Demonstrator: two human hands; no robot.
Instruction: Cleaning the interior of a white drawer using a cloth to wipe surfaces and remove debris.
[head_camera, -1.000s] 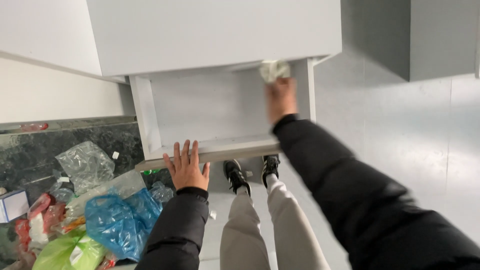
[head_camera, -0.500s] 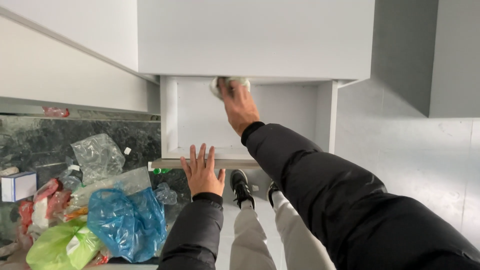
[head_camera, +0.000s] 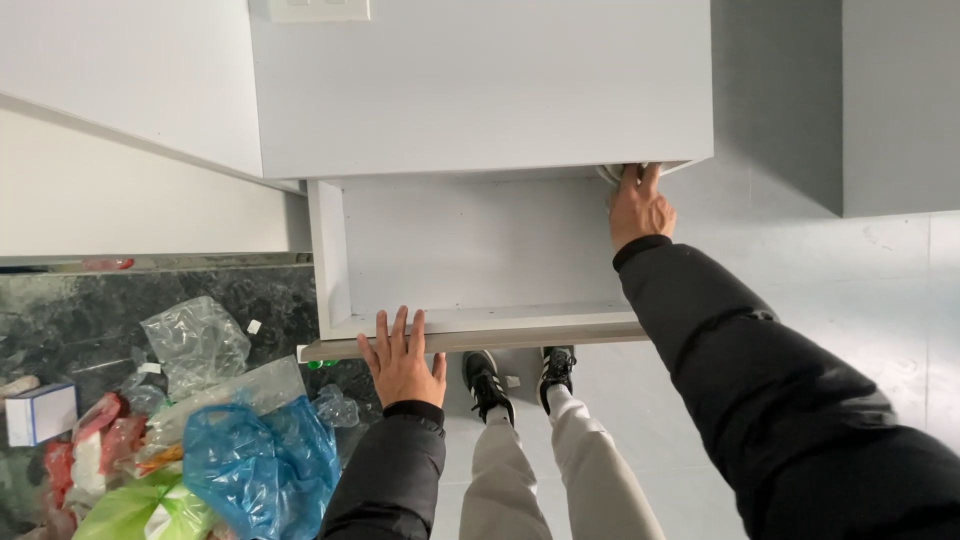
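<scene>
A white drawer (head_camera: 340, 250) stands pulled out below the white cabinet front, with a bare inside. My left hand (head_camera: 402, 358) lies flat, fingers spread, on the drawer's front edge (head_camera: 560, 330). My right hand (head_camera: 638, 205) reaches into the far right corner of the drawer and presses a pale cloth (head_camera: 608, 174) that is mostly hidden under the cabinet edge. Both sleeves are black.
A dark marble counter (head_camera: 90, 310) at the left carries a heap of plastic bags: a blue one (head_camera: 260, 465), a clear one (head_camera: 195, 340), a green one (head_camera: 130, 510), plus a small white box (head_camera: 38, 412). My legs and black shoes (head_camera: 485, 380) stand on pale floor tiles.
My right hand with the cloth moved from the drawer's back middle to its far right corner. My left hand stayed on the front edge. The view shifted slightly.
</scene>
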